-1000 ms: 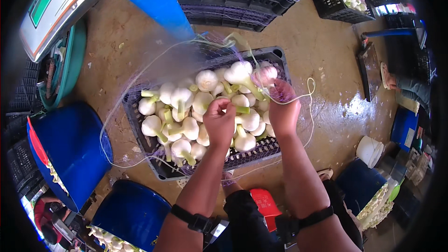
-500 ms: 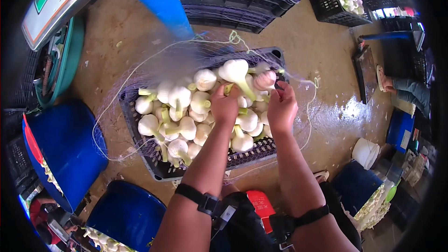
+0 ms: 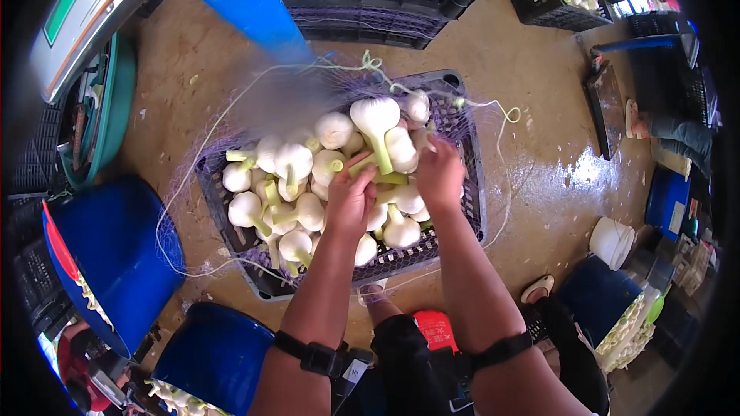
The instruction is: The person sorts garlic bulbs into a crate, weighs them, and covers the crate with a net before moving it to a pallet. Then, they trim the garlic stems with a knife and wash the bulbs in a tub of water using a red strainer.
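Observation:
A black plastic crate (image 3: 462,92) lined with purple netting (image 3: 285,96) holds a heap of white garlic bulbs (image 3: 297,158) with cut green stalks. My left hand (image 3: 348,202) sits in the middle of the heap, its fingers closed around a green stalk (image 3: 362,166). That stalk lies beside the largest bulb (image 3: 374,115). My right hand (image 3: 439,176) rests just to the right with its fingers curled down among the bulbs, and what it grips is hidden. A pale drawstring (image 3: 505,119) loops off the crate's right side.
Blue tubs stand at the left (image 3: 116,262), at the lower left (image 3: 216,354) and at the lower right (image 3: 597,300). A weighing scale (image 3: 85,15) and a blue post (image 3: 247,0) are at the upper left. Black crates (image 3: 370,0) line the back, and another person's foot (image 3: 640,123) is at the right.
Both hands dropped from the lifted net edge and string down into the bulbs. The right hand let the purple netting go, and the left hand closed on a stalk.

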`<act>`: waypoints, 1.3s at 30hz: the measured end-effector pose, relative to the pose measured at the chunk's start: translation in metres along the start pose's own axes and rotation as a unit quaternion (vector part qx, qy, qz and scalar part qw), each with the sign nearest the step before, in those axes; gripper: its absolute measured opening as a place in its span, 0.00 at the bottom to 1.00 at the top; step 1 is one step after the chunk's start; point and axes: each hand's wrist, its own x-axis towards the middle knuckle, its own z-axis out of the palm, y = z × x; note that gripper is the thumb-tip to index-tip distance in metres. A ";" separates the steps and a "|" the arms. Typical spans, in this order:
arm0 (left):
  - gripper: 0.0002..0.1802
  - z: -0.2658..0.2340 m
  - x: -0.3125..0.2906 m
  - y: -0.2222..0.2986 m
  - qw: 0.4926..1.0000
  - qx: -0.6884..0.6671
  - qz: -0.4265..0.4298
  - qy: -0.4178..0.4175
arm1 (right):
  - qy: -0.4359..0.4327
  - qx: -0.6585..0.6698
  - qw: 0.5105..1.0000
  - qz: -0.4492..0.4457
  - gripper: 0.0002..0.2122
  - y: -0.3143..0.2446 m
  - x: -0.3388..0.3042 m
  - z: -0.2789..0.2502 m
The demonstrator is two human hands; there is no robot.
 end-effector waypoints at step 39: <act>0.30 0.031 -0.029 0.016 0.715 0.590 0.368 0.067 | 0.289 -0.155 0.892 -0.310 0.32 -0.051 -0.007 -0.150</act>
